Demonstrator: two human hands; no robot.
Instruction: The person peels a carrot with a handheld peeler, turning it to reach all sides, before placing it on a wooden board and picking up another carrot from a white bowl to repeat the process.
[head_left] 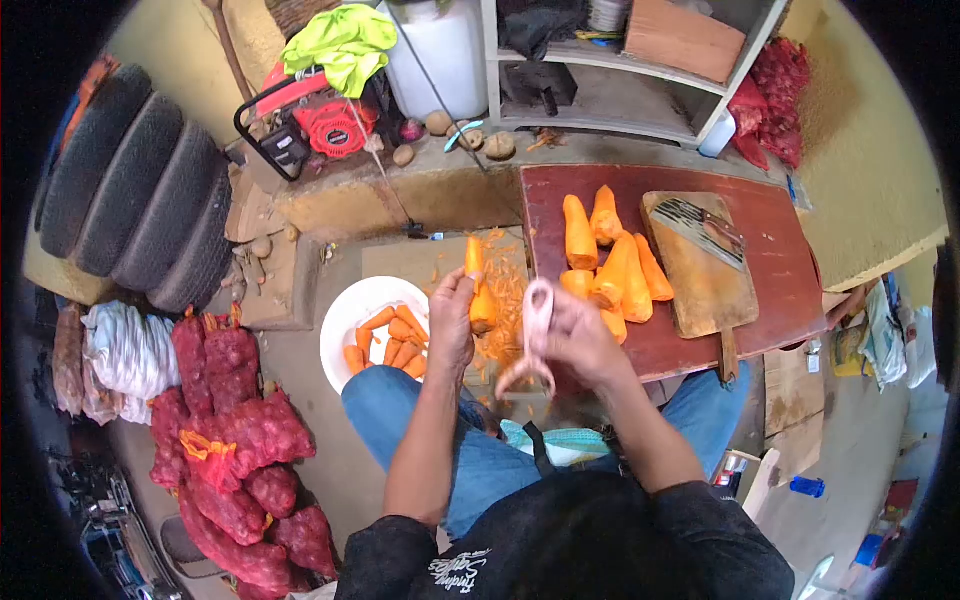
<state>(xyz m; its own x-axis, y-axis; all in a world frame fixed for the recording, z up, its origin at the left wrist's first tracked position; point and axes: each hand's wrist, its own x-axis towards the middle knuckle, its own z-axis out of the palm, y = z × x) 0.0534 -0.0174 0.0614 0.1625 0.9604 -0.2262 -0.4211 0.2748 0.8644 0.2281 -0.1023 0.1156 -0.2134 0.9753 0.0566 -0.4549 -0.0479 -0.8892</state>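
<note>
Upright in my left hand (452,318) is an orange carrot (482,305), its upper end sticking out above my fingers. My right hand (580,335) grips a pale pink peeler (537,325), held just right of the carrot and apart from it. Orange peelings (507,300) lie on the floor beyond and beneath my hands. A white basin (338,322) to the left holds several carrot pieces (403,330). Several large peeled carrots (622,270) lie on the red table (545,185), beside a wooden board (700,290) with a knife (705,228) on it.
Red net sacks (230,440) and stacked tyres (130,190) stand at the left. A red machine (330,125) and a white container (440,65) are at the back, near a grey shelf (610,90). The table edge runs close to my right arm.
</note>
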